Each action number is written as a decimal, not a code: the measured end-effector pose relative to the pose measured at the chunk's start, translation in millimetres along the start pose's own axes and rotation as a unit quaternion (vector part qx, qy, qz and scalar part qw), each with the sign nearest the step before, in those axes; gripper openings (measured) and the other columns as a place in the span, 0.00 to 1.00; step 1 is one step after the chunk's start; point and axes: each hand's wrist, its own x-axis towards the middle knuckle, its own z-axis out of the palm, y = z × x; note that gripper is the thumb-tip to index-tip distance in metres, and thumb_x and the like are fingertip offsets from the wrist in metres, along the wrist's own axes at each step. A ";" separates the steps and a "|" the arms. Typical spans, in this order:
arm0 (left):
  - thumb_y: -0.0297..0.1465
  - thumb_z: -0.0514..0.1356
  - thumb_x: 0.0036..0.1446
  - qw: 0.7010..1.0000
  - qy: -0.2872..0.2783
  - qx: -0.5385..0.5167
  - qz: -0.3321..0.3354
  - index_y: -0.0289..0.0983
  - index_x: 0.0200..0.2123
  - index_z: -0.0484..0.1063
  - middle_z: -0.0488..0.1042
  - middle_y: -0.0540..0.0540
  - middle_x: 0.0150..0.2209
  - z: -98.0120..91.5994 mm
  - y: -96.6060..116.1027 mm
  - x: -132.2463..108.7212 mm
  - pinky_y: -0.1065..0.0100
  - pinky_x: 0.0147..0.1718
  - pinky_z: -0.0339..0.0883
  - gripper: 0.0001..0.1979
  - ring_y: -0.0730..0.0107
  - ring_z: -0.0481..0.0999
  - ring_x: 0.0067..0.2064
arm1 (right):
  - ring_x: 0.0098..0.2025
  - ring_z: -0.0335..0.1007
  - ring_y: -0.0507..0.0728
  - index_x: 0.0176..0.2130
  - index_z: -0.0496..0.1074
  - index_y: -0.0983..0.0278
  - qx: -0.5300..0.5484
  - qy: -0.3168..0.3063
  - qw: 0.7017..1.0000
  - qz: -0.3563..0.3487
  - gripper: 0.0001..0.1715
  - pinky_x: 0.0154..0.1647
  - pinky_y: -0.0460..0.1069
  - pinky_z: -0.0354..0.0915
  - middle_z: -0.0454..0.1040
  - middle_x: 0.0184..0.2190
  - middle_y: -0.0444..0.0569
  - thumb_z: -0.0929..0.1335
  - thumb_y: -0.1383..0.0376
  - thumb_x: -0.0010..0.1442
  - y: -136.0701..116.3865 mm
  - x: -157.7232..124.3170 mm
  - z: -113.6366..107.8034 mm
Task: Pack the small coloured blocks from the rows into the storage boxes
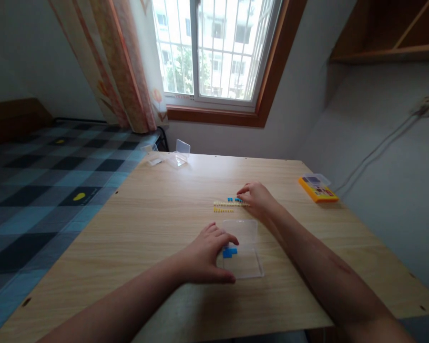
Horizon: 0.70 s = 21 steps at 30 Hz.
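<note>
A clear open plastic box (pixel 248 264) lies near the middle front of the wooden table, with several blue pieces (pixel 229 252) inside at its left. My left hand (pixel 212 252) rests at the box's left side, thumb and fingers spread apart. Beyond the box, small yellow pieces (pixel 222 210) and pale pieces (pixel 227 204) stand in rows, with small blue pieces (pixel 230 199) behind them. My right hand (pixel 255 197) is at the right end of these rows, its fingertips together at the blue pieces; what they hold is too small to make out.
Open clear boxes (pixel 178 159) stand at the table's far left corner. A yellow-orange box (pixel 318 189) with a clear lid on it lies near the right edge. A checked bed (pixel 57 190) adjoins the left side.
</note>
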 end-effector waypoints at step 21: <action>0.46 0.76 0.44 1.000 -0.005 0.010 0.012 0.42 0.54 0.73 0.76 0.43 0.51 0.5 -0.9 3.3 0.41 0.68 0.45 0.35 0.48 0.70 0.57 | 0.45 0.73 0.60 0.37 0.85 0.62 -0.032 0.063 0.997 0.008 0.08 0.48 0.53 0.63 0.82 0.38 0.52 0.72 0.64 0.64 -14.1 -12.8 -18.5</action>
